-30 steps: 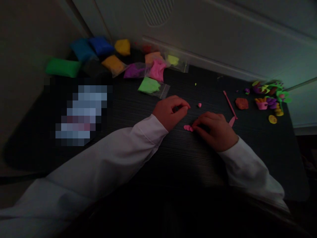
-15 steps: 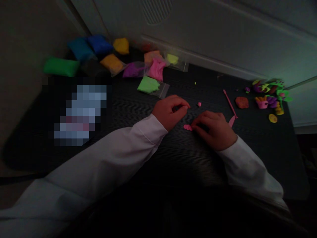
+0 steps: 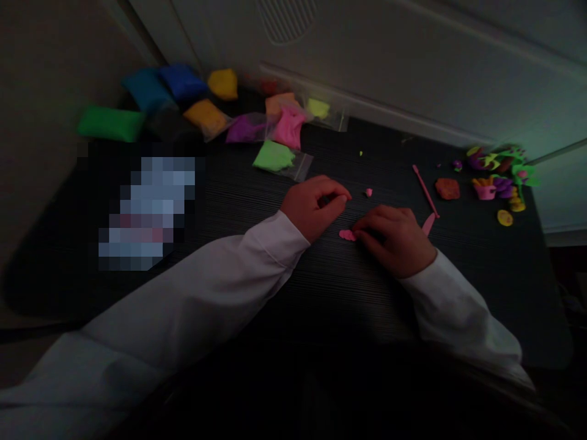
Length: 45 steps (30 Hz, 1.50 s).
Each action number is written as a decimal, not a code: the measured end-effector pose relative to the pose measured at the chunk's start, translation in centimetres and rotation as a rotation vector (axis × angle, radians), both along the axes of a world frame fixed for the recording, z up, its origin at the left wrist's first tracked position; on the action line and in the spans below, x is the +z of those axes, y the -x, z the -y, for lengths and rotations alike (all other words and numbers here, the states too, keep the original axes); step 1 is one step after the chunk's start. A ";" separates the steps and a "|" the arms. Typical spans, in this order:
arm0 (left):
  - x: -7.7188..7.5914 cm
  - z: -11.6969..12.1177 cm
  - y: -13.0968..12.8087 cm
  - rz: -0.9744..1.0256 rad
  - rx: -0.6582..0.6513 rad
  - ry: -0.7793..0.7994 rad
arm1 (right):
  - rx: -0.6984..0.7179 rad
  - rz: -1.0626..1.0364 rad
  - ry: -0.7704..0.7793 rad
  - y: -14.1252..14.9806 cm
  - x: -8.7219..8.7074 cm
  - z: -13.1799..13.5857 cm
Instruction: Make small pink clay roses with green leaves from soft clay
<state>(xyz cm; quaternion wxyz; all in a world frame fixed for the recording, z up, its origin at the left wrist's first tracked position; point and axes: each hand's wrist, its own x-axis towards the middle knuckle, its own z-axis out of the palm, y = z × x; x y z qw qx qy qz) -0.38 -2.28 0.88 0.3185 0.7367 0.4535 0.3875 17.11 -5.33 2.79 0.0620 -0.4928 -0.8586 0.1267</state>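
On the dark table lies a short strip of pink modelling clay (image 3: pixel 347 234), made of small flattened pieces side by side. My right hand (image 3: pixel 392 239) rests over its right end, thumb and fingertips closed on it; that end is hidden. My left hand (image 3: pixel 316 206) hovers just up and left of the strip, thumb and forefinger pinched together. Whatever sits in that pinch is too small to make out. A small pink clay lump (image 3: pixel 369 192) lies beyond the gap between both hands. Behind my right hand are a pink clay knife (image 3: pixel 428 225) and a thin pink modelling stick (image 3: pixel 425 192).
Bags of coloured clay line the back left, including a light green bag (image 3: pixel 274 156) and a pink one (image 3: pixel 290 126). A blurred-out panel (image 3: pixel 147 214) lies left. At right are a reddish-brown clay lump (image 3: pixel 447 189), several clay figures (image 3: pixel 504 174) and a yellow disc (image 3: pixel 505 217).
Both hands stay nearly in place. The pink strip's separate round pieces look less distinct under my right fingertips. The whole view has shifted very slightly.
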 end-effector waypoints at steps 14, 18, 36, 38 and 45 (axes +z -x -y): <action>0.0 0.0 0.0 0.003 0.002 0.001 | 0.032 -0.003 -0.059 -0.1 0.1 0.7; -0.1 0.0 0.0 0.006 0.000 0.000 | 0.015 0.003 -0.083 0.2 0.0 0.8; 0.0 0.0 0.0 -0.010 -0.005 -0.005 | 0.026 0.021 -0.110 0.6 -0.4 1.0; 0.0 0.0 0.0 -0.015 -0.005 -0.006 | 0.029 0.019 -0.105 0.5 -0.4 0.9; -0.4 -0.2 0.0 -0.080 -0.087 -0.050 | 0.033 0.022 -0.077 0.2 -0.1 0.9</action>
